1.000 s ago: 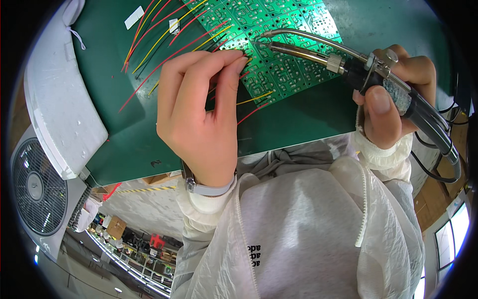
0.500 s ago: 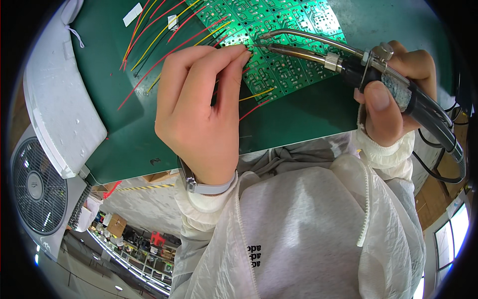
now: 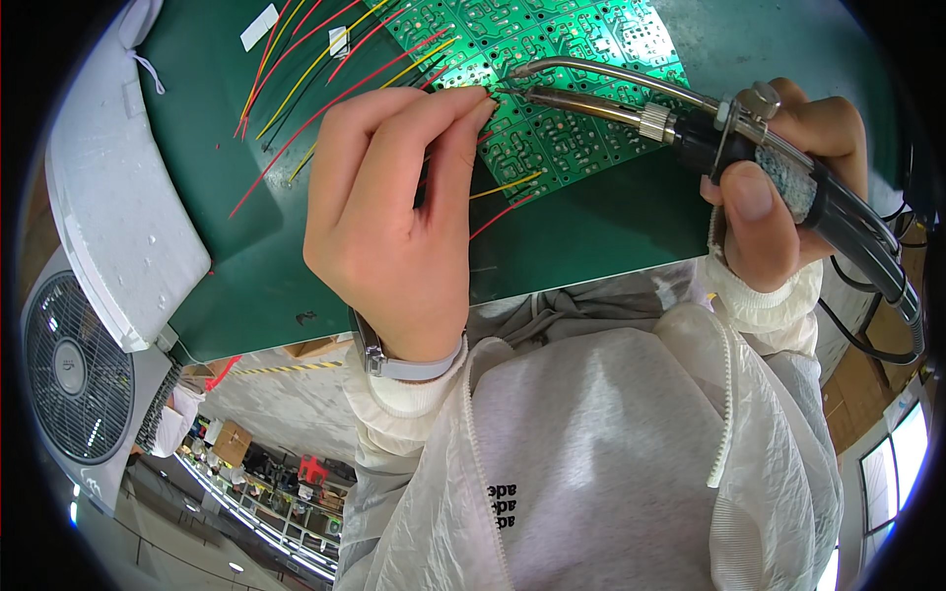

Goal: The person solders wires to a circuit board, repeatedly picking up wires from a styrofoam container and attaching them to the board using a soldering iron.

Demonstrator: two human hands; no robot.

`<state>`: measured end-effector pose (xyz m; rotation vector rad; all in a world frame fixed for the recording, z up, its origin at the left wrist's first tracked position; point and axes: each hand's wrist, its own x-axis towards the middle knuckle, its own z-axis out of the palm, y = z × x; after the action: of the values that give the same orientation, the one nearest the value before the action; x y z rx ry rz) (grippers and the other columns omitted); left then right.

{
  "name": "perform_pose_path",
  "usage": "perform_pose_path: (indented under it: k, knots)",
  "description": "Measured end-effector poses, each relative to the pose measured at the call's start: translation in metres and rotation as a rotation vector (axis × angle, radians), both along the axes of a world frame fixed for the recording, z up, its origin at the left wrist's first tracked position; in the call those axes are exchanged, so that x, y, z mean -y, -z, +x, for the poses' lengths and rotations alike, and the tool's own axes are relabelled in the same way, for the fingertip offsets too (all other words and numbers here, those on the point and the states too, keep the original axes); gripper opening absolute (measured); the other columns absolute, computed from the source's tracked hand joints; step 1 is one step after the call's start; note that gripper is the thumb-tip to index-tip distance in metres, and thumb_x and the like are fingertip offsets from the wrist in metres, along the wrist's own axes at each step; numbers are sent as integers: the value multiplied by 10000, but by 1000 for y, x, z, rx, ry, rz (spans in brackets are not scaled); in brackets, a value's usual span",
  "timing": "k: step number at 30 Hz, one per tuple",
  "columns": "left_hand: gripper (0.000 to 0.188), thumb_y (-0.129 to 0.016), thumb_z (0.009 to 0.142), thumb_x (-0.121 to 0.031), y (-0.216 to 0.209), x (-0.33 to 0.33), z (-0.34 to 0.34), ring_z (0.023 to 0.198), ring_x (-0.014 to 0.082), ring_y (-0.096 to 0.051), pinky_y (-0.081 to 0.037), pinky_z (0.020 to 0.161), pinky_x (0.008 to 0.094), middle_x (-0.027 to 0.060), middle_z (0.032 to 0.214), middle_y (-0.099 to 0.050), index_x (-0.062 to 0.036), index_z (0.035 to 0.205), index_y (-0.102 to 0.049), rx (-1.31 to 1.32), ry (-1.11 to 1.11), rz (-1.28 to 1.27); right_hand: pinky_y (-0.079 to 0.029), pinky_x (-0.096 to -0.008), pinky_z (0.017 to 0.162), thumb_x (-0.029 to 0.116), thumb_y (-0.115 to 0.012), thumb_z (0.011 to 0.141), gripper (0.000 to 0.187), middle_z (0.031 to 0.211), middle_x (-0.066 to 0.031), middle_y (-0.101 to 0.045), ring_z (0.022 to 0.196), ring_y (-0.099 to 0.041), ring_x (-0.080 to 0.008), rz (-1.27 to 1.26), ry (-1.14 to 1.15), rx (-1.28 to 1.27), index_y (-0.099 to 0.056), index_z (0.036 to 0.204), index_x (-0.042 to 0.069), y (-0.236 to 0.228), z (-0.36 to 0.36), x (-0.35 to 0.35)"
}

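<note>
A green circuit board panel (image 3: 567,148) lies on the green work mat, with several red, yellow and black wires (image 3: 330,126) attached and fanning out to the left. My left hand (image 3: 394,222) rests at its left part, thumb and forefinger pinched on a thin wire whose end touches the board; most of that wire is hidden by the fingers. My right hand (image 3: 783,192) is closed around a soldering iron (image 3: 591,106) with a curved metal solder feed tube (image 3: 631,79) clamped above it. The iron's tip is over the board, just right of my left fingertips.
A white foam-like panel (image 3: 123,187) stands along the mat's left edge, with a fan (image 3: 69,364) beyond it. Small white labels (image 3: 259,28) lie on the green mat (image 3: 591,241). The iron's black cable (image 3: 902,315) trails down at the right.
My left hand, the wires and the board have shifted very slightly left. The iron stays nearly in place, its tip now a little farther from my left fingertips.
</note>
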<state>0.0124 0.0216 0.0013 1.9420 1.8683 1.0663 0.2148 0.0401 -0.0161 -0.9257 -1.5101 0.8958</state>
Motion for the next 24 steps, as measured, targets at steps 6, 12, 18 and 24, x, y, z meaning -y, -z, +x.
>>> perform_pose_path:
  k: [6,12,18,24]
  knots:
    - [124,-702,705,53,2,0,-1,695,140,-580,-489,597,232,72,807,-615,5,815,-670,5,4,12,-405,-193,447,140,-667,742,296,652,-106,-502,471,-474,-91,-9,-7,-18,-448,871,-12,-3,-5,1]
    - [117,-700,711,49,3,2,0,697,142,-579,-488,612,234,72,810,-616,6,816,-670,-3,-9,2,-414,-199,448,126,-665,742,294,661,-112,-500,472,-478,-94,-37,-31,-35,-443,868,-22,-1,-4,1]
    - [124,-694,718,51,3,1,3,718,146,-586,-495,634,240,75,822,-620,5,831,-668,3,-11,7,-423,-205,450,112,-655,748,285,689,-122,-508,497,-485,-97,24,80,-148,-448,880,-33,9,-11,7]
    - [126,-685,724,58,3,4,3,746,154,-595,-507,656,246,82,832,-622,9,838,-665,35,-38,-8,-409,-200,449,131,-665,745,283,671,-116,-502,503,-465,-97,23,-69,-49,-461,859,-28,1,-4,-4]
